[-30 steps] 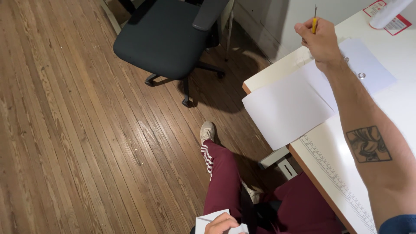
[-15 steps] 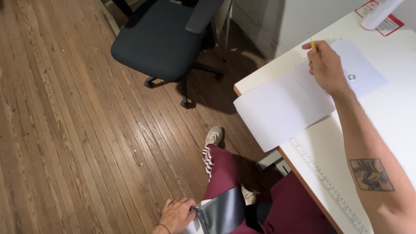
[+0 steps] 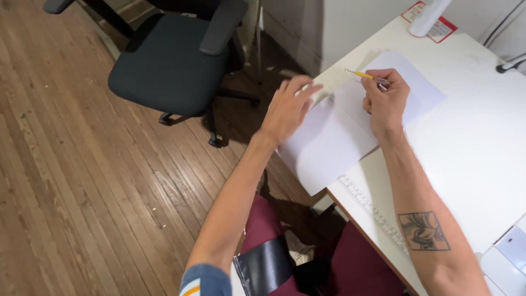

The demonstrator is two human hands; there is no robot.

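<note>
My right hand (image 3: 385,98) rests on white paper sheets (image 3: 339,137) on the white table (image 3: 471,142) and grips a yellow pencil (image 3: 359,73) that points left. My left hand (image 3: 289,107) hovers with fingers apart over the left edge of the sheets, at the table's corner, and holds nothing; it is slightly blurred. The sheets overhang the table's front edge. A clear ruler (image 3: 372,216) lies along that edge beside my right forearm. A black flat object (image 3: 266,266) sits on my lap, on dark red trousers.
A black office chair (image 3: 170,60) stands on the wooden floor (image 3: 71,181) to the left of the table. A white cylinder (image 3: 427,19) stands on a red-edged card at the table's far side. A white device (image 3: 507,257) sits at the lower right.
My left hand has risen from my lap to the sheets' left edge. My right hand has stayed on the paper with the pencil. The view has shifted toward the table.
</note>
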